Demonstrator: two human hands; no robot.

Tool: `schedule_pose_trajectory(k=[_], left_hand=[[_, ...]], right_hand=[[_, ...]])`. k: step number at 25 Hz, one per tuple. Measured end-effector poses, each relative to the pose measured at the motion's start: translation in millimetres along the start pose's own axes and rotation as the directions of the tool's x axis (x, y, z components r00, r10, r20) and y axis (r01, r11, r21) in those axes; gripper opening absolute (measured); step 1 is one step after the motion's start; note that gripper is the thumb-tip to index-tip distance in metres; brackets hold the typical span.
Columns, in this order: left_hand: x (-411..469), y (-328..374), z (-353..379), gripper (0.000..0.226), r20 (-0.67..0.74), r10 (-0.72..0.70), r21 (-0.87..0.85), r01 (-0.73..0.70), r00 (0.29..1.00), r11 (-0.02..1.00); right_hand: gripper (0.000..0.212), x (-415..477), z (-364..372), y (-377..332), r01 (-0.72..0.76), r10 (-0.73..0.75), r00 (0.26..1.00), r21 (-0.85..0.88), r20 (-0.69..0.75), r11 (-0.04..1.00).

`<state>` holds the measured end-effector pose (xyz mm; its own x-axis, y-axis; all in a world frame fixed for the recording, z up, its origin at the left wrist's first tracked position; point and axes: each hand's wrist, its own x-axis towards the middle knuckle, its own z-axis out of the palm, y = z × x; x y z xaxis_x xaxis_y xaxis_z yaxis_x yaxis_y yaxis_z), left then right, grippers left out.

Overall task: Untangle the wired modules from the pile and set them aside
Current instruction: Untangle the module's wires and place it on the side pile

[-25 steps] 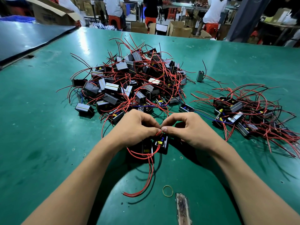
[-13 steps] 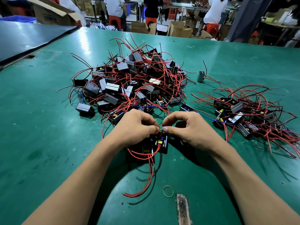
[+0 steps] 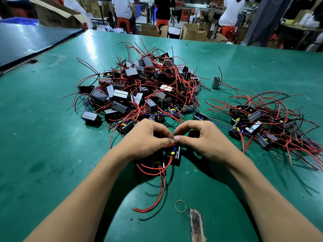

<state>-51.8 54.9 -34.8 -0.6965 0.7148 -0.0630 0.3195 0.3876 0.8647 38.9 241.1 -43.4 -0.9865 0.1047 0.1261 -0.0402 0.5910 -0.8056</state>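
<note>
The green table (image 3: 43,145) had a scuffed, speckled top; a large pile (image 3: 139,91) of black wired modules, tangled in red leads, sat at its middle; a smaller heap (image 3: 262,123) of the same lay apart to the right; between them, farther back, a lone grey module (image 3: 215,82) stood by itself; nearer the front edge a few modules (image 3: 175,155) rested with their red wires (image 3: 161,187) trailing forward; a tan rubber band (image 3: 180,206) lay just beside a worn brown patch (image 3: 196,224).
</note>
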Motion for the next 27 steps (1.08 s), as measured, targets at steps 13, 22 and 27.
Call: schedule_pose_trajectory(k=[13, 22, 27], left_hand=[[0.9, 1.5, 4.1, 0.01, -0.087, 0.001, 0.074, 0.006, 0.996, 0.997], [2.5, 1.0, 1.8, 0.008, -0.054, 0.01, 0.079, -0.006, 0.998, 0.997], [3.0, 2.3, 0.3, 0.007, -0.03, -0.009, 0.067, 0.011, 1.0, 0.998]], right_hand=[[0.006, -0.2, -2.6, 2.0, 0.043, -0.043, 0.999, -0.061, 0.008, 0.997], [0.018, 3.7, 0.2, 2.6, 0.275, -0.289, 0.957, -0.215, -0.037, 0.937], [0.02, 3.7, -1.2, 3.7, 0.302, -0.32, 0.947, -0.254, -0.032, 0.919]])
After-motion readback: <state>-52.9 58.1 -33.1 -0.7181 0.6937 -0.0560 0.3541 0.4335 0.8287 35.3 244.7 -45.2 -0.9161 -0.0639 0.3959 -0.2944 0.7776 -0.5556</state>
